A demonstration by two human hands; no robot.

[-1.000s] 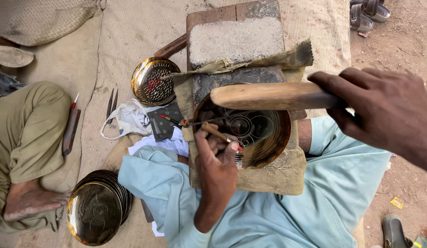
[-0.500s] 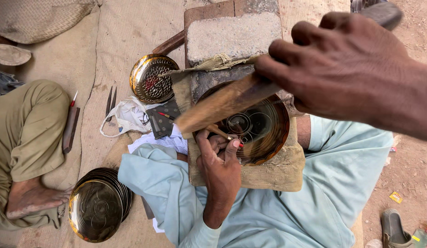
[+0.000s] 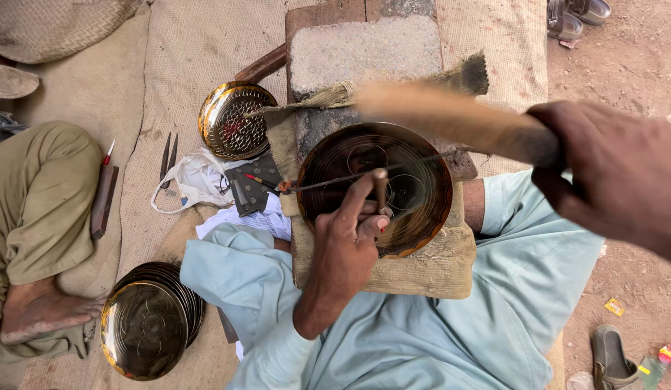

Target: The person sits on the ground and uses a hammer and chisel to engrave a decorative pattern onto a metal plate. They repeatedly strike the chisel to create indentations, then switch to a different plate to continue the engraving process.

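One round engraved brass plate

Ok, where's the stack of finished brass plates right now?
In the head view the stack of brass plates lies at lower left on the cloth mat, beside the wearer's pale blue trouser knee and next to another person's bare foot.

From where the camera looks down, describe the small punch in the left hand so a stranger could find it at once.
Find the grey stone block at top centre; below it sits a dark round brass plate on a cloth pad. The left hand pinches a short punch upright on it, unlike the long thin rod lying across.
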